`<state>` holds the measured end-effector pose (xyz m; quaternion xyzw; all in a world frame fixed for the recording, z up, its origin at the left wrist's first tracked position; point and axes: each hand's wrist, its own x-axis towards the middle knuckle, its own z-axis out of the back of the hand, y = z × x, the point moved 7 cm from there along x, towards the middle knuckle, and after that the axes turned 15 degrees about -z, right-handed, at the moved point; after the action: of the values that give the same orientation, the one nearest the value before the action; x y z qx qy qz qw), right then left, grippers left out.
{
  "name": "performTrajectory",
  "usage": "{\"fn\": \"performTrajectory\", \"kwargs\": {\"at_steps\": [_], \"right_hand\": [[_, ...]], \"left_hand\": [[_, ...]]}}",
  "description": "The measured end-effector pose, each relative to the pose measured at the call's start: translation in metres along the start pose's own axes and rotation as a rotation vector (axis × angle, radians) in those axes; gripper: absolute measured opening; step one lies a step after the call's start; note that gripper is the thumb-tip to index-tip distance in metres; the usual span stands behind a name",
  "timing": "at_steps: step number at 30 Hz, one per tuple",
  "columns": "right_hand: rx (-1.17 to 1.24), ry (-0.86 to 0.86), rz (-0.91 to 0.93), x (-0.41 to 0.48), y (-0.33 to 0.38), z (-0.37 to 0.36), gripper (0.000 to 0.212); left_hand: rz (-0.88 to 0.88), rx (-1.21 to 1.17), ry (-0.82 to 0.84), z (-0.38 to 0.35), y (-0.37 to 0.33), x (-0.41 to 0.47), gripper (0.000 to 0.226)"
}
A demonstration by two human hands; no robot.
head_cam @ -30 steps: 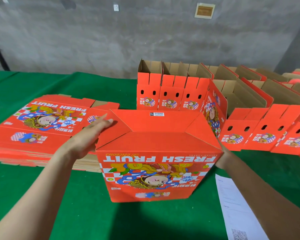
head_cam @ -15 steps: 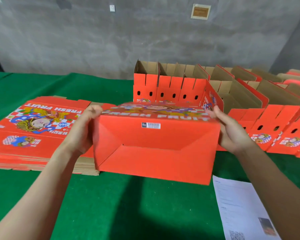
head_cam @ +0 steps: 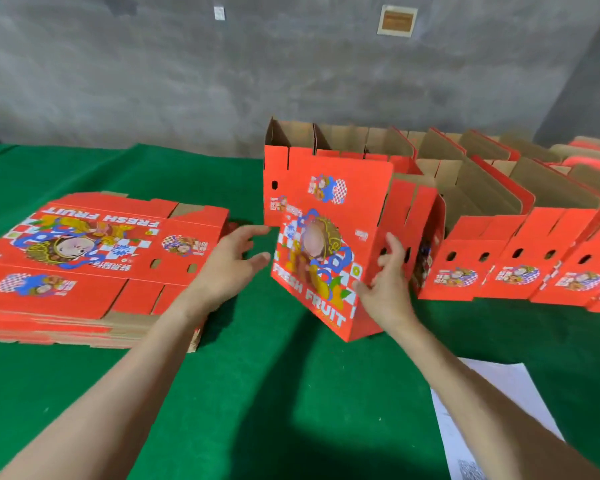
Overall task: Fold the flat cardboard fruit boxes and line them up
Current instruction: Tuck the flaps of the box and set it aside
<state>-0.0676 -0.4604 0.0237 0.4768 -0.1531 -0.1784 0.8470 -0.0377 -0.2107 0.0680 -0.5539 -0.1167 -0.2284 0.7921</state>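
The right fingers (head_cam: 394, 245) lie on the side panel of the erected fruit box (head_cam: 329, 216), with the thumb round the corner on the printed front. So I have the right hand (head_cam: 385, 285) gripping the box by its near right vertical edge, though blur softens the fingertips. I judge that grip is there to steer the box as it is swung upright, since one corner gives leverage over the whole shell.

The left fingers (head_cam: 253, 232) are spread and straight with nothing in them. The left hand (head_cam: 231, 263) hovers just beside the box's left edge, and I can't see any contact. I read it as ready to catch or square the box.

The box itself sits near the middle of the surface (head_cam: 257, 393), tipped over, with its lowest near corner down on the green cloth. Its open top and raised flaps point up and back. The "FRESH FRUIT" lettering therefore runs at a slant.

The box is bright red outside and plain brown inside. It carries a cartoon figure, a blue-and-white chequer pattern and small carry holes in the side.

It stands at the left end of the row of folded boxes (head_cam: 499, 244), which runs along the far edge towards the right. Whether it touches the first of them I can't tell. To my eye it needs levelling and nudging into that line.

The stack of flat fruit boxes (head_cam: 84, 258) waits towards the left edge. A sheet of paper (head_cam: 499, 410) lies at the near right corner.
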Motion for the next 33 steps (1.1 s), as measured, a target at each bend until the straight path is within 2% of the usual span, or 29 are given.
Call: {"fn": "performTrajectory", "kwargs": {"at_steps": [3,6,9,10,12,15,18,21,28,33], "right_hand": [[0.009,-0.049,-0.059,-0.010,-0.020,-0.022,0.087],[0.028,0.000,-0.017,-0.023,-0.026,-0.044,0.056],[-0.232,0.159,0.094,-0.037,-0.028,-0.070,0.029],[-0.346,0.189,0.141,-0.042,-0.030,-0.078,0.030],[-0.516,0.234,0.230,-0.048,-0.035,-0.092,0.046],[-0.699,0.277,0.281,-0.047,-0.047,-0.106,0.082],[-0.831,0.277,0.348,-0.038,-0.058,-0.113,0.100],[-0.786,0.266,0.266,-0.018,-0.061,-0.109,0.095],[-0.826,0.240,0.077,0.039,-0.074,-0.084,0.092],[-0.879,0.175,0.041,0.079,-0.085,-0.069,0.088]], "left_hand": [[-0.016,0.002,0.071,-0.021,-0.004,0.000,0.040],[-0.045,0.027,0.133,-0.039,-0.004,0.002,0.048],[-0.137,0.014,0.144,-0.051,-0.013,0.010,0.069],[-0.183,0.027,0.151,-0.054,-0.018,0.013,0.074],[-0.238,0.102,0.194,-0.061,-0.025,0.022,0.078],[-0.211,0.257,0.311,-0.073,-0.021,0.039,0.052],[-0.179,0.303,0.383,-0.092,-0.015,0.053,0.023],[-0.182,0.258,0.324,-0.102,-0.015,0.067,0.011],[-0.160,0.091,0.290,-0.140,-0.010,0.109,0.022],[-0.111,0.020,0.326,-0.177,-0.002,0.141,0.023]]}}
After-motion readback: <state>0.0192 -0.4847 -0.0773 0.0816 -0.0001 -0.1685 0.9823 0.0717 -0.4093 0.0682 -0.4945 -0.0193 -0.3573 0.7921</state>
